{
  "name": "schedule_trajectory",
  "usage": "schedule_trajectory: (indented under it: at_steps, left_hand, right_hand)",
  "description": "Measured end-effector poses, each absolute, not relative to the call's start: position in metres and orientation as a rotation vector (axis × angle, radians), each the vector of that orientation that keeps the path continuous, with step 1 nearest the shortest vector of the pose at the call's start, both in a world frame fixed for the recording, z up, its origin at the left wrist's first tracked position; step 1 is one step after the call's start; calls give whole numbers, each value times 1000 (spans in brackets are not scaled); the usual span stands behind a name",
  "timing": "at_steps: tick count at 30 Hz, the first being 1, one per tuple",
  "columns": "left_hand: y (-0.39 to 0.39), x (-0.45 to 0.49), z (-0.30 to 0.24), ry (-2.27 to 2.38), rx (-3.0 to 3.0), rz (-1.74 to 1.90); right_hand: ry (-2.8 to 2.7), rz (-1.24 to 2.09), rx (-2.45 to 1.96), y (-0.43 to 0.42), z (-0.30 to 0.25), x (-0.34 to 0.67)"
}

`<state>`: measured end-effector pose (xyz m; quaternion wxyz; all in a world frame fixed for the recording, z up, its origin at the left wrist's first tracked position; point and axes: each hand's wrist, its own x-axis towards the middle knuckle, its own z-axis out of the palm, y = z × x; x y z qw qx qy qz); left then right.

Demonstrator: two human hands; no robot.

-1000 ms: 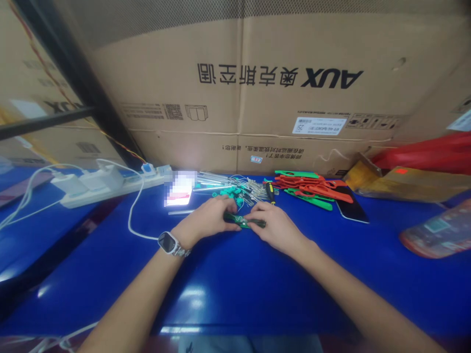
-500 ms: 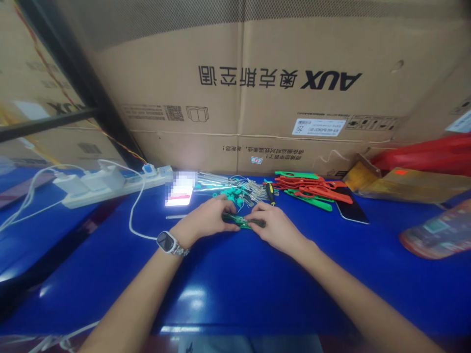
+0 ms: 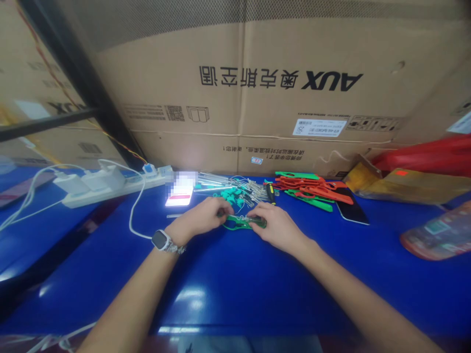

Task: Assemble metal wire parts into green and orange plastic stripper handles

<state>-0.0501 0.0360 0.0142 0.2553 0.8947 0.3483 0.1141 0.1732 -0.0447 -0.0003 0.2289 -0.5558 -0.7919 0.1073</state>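
Observation:
Between my hands, just above the blue table, lies a slim green plastic piece [image 3: 235, 225] with a dark slot and thin pale wires or small parts along its top. My left hand [image 3: 206, 215], with a watch on the wrist, is closed at the left end of this piece, fingertips pinching its edge. My right hand [image 3: 276, 226] pinches the right end, where a darker strip shows between thumb and fingers. Beyond my fingertips lies a heap of teal plastic parts [image 3: 235, 196] and pale metal pieces. A yellow-and-black screwdriver [image 3: 271, 193] rests at the heap's right side.
Red and green plastic handles [image 3: 312, 189] are piled on a dark phone [image 3: 351, 208] at right. A lit phone [image 3: 181, 191] and a white power strip [image 3: 88, 192] with cables lie left. A bottle [image 3: 437, 233] lies far right. A large carton [image 3: 239, 113] walls the back.
My left hand has shifted slightly left, and its fingers now sit nearer the piece's end. More of the green piece shows between the hands. My right hand stays almost in place.

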Motion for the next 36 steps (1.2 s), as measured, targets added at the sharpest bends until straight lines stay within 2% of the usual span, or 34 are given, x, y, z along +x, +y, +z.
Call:
schedule_trajectory:
  at_steps: [18, 24, 36]
  left_hand:
    - [37, -46, 14, 918, 2361, 461]
    - [36, -47, 13, 903, 2297, 426]
    - [41, -53, 20, 1094, 2498, 524]
  right_hand:
    - [-2199, 197, -1579, -35, 5, 174]
    - [-2163, 279, -1563, -30, 5, 175]
    - [-2278, 190, -1607, -16, 14, 176]
